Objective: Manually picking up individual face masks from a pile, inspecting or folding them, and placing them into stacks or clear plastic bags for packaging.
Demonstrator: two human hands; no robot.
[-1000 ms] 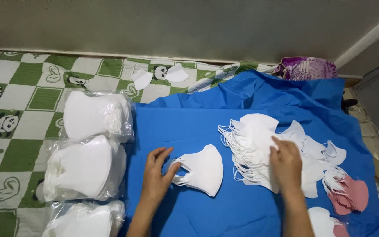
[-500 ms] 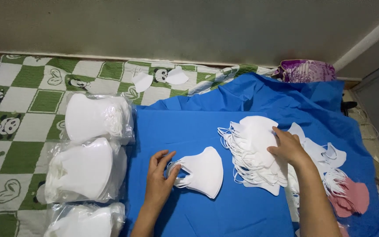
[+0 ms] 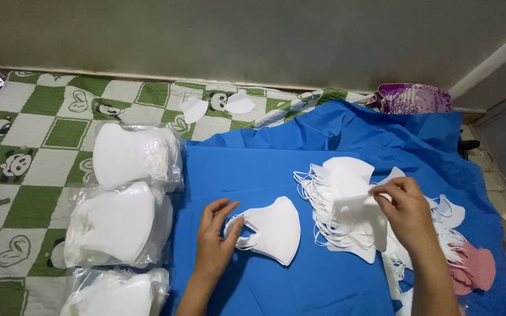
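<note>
Sorting white face masks on a blue cloth (image 3: 247,169) spread over a green-checked mat (image 3: 36,129).

Three clear bags of masks (image 3: 133,155) lie in a column along the cloth's left edge. The loose mask pile (image 3: 346,210) sits right of centre; the right hand (image 3: 408,210) pinches one mask off its top. The left hand (image 3: 215,240) rests flat, fingers slightly spread, on the small stack (image 3: 273,228). Tangled ear loops could drag extra masks off the pile.

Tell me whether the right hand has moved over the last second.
Yes. The right hand has lifted off the mask pile and shifted slightly toward the wall, now pinching a top mask, judged against the pink masks.
</note>
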